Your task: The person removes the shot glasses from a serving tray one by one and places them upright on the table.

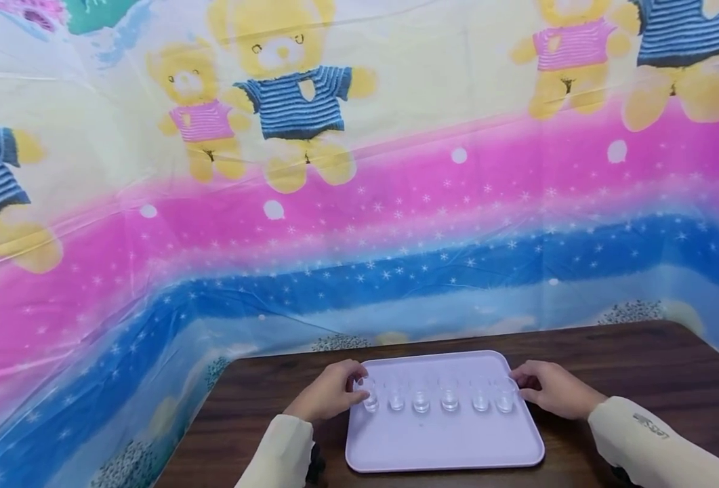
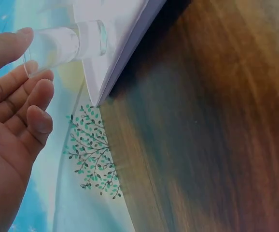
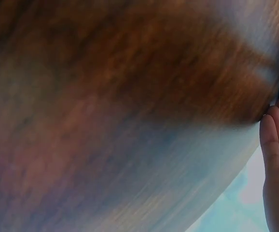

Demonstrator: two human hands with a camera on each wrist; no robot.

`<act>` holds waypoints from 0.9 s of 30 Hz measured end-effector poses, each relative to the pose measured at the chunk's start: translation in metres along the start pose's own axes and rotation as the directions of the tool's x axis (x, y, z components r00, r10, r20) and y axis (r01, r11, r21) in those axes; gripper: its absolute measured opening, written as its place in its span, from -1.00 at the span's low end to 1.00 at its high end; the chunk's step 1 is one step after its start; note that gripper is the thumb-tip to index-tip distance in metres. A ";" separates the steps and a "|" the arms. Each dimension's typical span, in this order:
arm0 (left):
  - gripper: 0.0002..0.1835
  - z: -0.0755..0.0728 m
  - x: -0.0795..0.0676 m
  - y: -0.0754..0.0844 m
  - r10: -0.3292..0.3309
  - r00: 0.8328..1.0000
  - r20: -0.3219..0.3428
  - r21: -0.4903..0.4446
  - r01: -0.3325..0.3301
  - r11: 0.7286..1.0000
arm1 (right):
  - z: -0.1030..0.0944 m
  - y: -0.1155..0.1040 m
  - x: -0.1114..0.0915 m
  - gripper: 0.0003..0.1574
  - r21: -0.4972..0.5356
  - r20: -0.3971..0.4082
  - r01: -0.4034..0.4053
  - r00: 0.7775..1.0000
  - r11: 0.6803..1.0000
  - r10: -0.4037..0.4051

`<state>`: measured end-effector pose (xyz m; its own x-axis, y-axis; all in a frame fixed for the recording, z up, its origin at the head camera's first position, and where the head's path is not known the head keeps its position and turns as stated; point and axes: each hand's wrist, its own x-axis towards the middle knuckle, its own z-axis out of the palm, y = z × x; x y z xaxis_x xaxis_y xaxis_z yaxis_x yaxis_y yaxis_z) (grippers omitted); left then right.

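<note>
A lilac tray [image 1: 444,451] bears a row of several small clear glasses, among them a middle glass [image 1: 420,401]. At the row's left end my left hand [image 1: 329,391] pinches the upper part of a glass [image 1: 371,402] between thumb and fingers. The left wrist view shows this glass [image 2: 60,44] upright on the tray, its rim between the thumb and a finger. My right hand [image 1: 557,390] is at the tray's right edge, fingertips right by the end glass [image 1: 505,401]. Its fingers [image 3: 271,140] look straight in the right wrist view, where the glass is hidden.
The tray lies on a dark brown wooden table [image 1: 261,390]. Behind the table hangs a printed cloth [image 1: 396,203] with bears, snowflakes and coloured bands. Table surface extends on both sides of the tray.
</note>
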<state>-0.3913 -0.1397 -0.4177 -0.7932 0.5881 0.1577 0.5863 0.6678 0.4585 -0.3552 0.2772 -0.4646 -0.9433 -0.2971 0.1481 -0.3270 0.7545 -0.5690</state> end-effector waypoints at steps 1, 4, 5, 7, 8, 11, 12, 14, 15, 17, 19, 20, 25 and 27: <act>-0.72 -0.001 0.001 0.000 0.003 1.000 -0.011 -0.003 -0.003 1.000 | -0.001 0.000 0.000 -0.67 0.002 -0.001 0.001 1.000 1.000 -0.001; -0.71 -0.005 0.003 -0.002 0.001 0.999 -0.040 -0.012 -0.001 1.000 | -0.002 0.001 -0.001 -0.68 0.008 -0.006 0.012 1.000 1.000 -0.012; -0.71 -0.006 0.005 -0.003 -0.001 0.999 -0.048 -0.013 0.001 1.000 | -0.002 0.002 -0.001 -0.68 0.013 -0.007 0.011 1.000 1.000 -0.011; -0.71 -0.007 0.007 -0.005 -0.020 0.998 -0.066 -0.011 0.020 1.000 | -0.002 0.004 -0.001 -0.68 0.016 -0.008 0.005 1.000 1.000 -0.005; -0.71 -0.008 0.009 -0.006 -0.030 0.996 -0.079 -0.005 0.030 1.000 | -0.001 0.005 -0.001 -0.67 0.017 -0.008 0.006 1.000 1.000 -0.006; -0.72 -0.011 0.013 -0.012 -0.054 0.989 -0.135 0.009 0.056 0.998 | -0.001 0.007 -0.001 -0.66 0.025 -0.008 0.011 1.000 1.000 -0.011; -0.73 -0.012 0.013 -0.014 -0.069 0.985 -0.157 0.016 0.072 0.997 | 0.000 0.007 -0.001 -0.65 0.032 -0.005 0.018 1.000 0.999 -0.018; -0.75 -0.015 0.015 -0.019 -0.094 0.975 -0.200 0.022 0.101 0.995 | 0.000 0.007 -0.001 -0.65 0.042 -0.001 0.027 1.000 0.999 -0.027; -0.75 -0.016 0.015 -0.022 -0.109 0.969 -0.220 0.023 0.117 0.993 | 0.001 0.007 -0.001 -0.64 0.048 0.002 0.032 0.999 0.998 -0.032; -0.75 -0.018 0.016 -0.027 -0.147 0.958 -0.247 0.023 0.157 0.987 | 0.001 0.008 -0.002 -0.64 0.056 0.007 0.029 1.000 0.998 -0.029; -0.75 -0.019 0.016 -0.032 -0.181 0.948 -0.261 0.025 0.194 0.981 | 0.002 0.008 -0.002 -0.64 0.057 0.009 0.027 1.000 0.998 -0.028; -0.74 -0.018 0.016 -0.035 -0.200 0.944 -0.263 0.026 0.215 0.976 | 0.002 0.008 -0.003 -0.64 0.057 0.011 0.024 1.000 0.998 -0.025; -0.75 -0.016 0.020 -0.047 -0.271 0.928 -0.255 0.037 0.289 0.956 | 0.001 0.006 -0.003 -0.63 0.054 0.009 0.018 1.000 0.998 -0.018; -0.75 -0.016 0.022 -0.050 -0.286 0.924 -0.253 0.038 0.304 0.952 | 0.000 0.005 -0.002 -0.63 0.055 0.006 0.013 1.000 0.998 -0.014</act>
<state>-0.4404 -0.1675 -0.4235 -0.9422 0.2378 0.2358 0.3229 0.8320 0.4510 -0.3546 0.2817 -0.4673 -0.9384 -0.3109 0.1511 -0.3359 0.7171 -0.6107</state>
